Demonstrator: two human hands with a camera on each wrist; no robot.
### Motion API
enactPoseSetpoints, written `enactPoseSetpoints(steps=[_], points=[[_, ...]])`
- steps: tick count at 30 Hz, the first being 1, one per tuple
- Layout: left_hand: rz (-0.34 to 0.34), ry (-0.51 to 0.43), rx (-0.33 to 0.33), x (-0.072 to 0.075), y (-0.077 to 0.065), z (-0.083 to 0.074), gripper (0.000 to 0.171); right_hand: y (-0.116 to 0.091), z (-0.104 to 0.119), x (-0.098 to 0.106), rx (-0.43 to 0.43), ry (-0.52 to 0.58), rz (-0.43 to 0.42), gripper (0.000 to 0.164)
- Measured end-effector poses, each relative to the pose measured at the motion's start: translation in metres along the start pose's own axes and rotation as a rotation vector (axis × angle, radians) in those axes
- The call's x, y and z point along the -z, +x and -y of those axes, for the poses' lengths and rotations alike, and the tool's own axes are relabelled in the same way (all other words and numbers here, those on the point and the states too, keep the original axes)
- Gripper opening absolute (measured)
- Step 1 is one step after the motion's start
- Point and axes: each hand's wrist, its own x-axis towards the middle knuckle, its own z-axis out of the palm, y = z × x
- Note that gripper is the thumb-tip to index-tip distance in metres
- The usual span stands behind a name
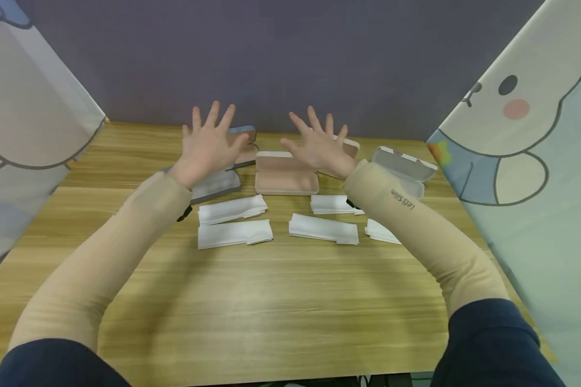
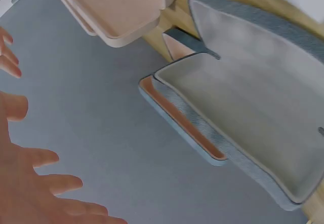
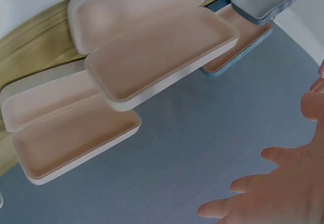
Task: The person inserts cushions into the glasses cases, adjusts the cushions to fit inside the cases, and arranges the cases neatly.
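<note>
My left hand [image 1: 207, 149] is held up with fingers spread and nothing in it, overlapping the grey glasses case [image 1: 218, 185] in the head view. Behind that case stands a blue case [image 1: 242, 129] with an orange-pink lining. My right hand [image 1: 321, 149] has its fingers spread too and holds nothing. Between the hands sits a pink-lined case [image 1: 287, 184], its lid raised. Another pink-lined case [image 1: 351, 146] is partly hidden by the right hand. Past the right forearm, a light grey case [image 1: 406, 164] has its lid up. Both wrist views show the fingers apart from the cases.
Folded white cloths lie in front of the cases: two on the left [image 1: 234, 234], others in the middle [image 1: 323, 229] and right [image 1: 381, 232], one partly under the right forearm. A grey wall [image 1: 281, 64] backs the wooden table [image 1: 271, 312]; cartoon-printed panels [image 1: 518, 140] flank it.
</note>
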Motion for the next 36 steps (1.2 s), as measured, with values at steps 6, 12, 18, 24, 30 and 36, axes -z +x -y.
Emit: enactPoseSetpoints(steps=[6, 12, 18, 24, 30, 36], points=[[-0.009, 0.005, 0.015, -0.004, -0.009, 0.008, 0.071, -0.004, 0.009, -0.003, 0.064, -0.008, -0.018, 0.072], [-0.012, -0.008, 0.028, -0.007, -0.019, 0.018, 0.071, -0.005, 0.016, -0.009, 0.112, -0.004, -0.034, 0.072], [-0.057, -0.028, 0.028, -0.01, -0.031, 0.03, 0.071, -0.007, 0.023, -0.017, 0.171, 0.001, -0.042, 0.074], [-0.103, -0.018, 0.009, -0.015, -0.043, 0.039, 0.07, -0.01, 0.032, -0.029, 0.224, 0.042, -0.037, 0.072], [-0.197, 0.008, -0.012, -0.022, -0.056, 0.044, 0.066, -0.012, 0.038, -0.044, 0.3, 0.054, -0.043, 0.068], [-0.253, -0.028, -0.016, -0.031, -0.067, 0.047, 0.06, -0.012, 0.04, -0.055, 0.345, 0.015, -0.029, 0.063]])
